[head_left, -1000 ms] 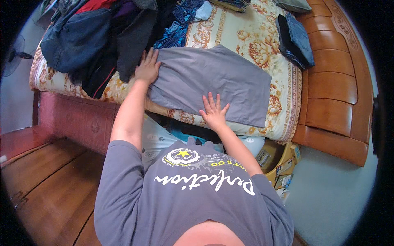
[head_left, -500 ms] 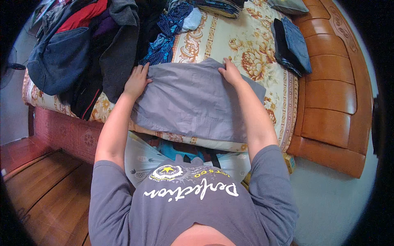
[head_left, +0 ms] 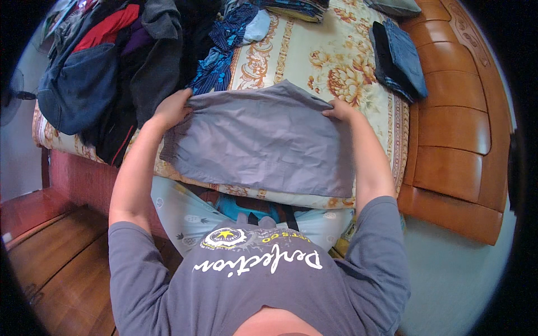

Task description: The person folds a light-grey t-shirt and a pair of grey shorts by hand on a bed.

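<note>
Head view, looking down: a grey, lightly creased cloth garment [head_left: 263, 140] is spread flat on a bed with a cream floral cover [head_left: 314, 56], close to the bed's near edge. The garment's far edge is gripped at both ends. The left hand [head_left: 171, 109] is closed on the far left corner, fabric bunched under the fingers. The right hand [head_left: 339, 109] is pinched on the far right corner, where a small fold is raised.

The garment appears partly folded: a compact, roughly rectangular shape has been formed, but the far edge is lifted, so further folding seems to be left. Its long axis runs left to right, parallel to the bed's near edge; which end is the top cannot be told.

At the bed's far left corner a heap of dark unfolded clothes [head_left: 112, 67] is seen. Near the far right edge, beside an orange wooden bed frame [head_left: 454, 129], a folded pair of dark blue jeans [head_left: 400, 61] lies.
</note>
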Motion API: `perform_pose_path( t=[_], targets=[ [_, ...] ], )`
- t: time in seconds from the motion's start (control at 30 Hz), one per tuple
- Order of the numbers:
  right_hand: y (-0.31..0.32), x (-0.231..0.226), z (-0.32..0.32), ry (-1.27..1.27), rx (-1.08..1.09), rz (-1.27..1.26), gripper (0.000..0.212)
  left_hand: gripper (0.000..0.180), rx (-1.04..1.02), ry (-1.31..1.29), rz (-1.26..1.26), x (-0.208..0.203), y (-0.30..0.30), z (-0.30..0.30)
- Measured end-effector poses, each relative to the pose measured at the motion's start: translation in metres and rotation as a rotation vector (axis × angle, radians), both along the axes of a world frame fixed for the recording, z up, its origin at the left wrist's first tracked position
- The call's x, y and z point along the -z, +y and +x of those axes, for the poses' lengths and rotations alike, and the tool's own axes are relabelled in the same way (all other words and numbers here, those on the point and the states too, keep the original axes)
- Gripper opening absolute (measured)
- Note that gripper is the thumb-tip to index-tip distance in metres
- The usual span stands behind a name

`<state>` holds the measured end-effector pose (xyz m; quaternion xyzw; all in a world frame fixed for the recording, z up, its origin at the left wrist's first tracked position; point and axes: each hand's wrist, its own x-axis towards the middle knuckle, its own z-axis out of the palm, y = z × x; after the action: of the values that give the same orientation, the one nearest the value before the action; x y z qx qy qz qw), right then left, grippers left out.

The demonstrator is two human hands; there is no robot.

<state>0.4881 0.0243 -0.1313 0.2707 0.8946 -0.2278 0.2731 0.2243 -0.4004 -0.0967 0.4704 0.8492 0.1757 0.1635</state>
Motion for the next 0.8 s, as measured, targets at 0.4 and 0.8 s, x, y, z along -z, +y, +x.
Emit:
perform_pose_path(
  t=[0.4,0.8],
  targets=[
    [0.011,-0.219,0.098,0.673,0.090,0.029,0.012,0.029,0.042,0.103,0.366,-0.180,0.004,-0.017],
    [-0.120,-0.072,0.219,0.877,-0.294,0.933,0.034,0.014,0.056,0.736,0.372,0.004,-0.074,0.088]
  ],
)
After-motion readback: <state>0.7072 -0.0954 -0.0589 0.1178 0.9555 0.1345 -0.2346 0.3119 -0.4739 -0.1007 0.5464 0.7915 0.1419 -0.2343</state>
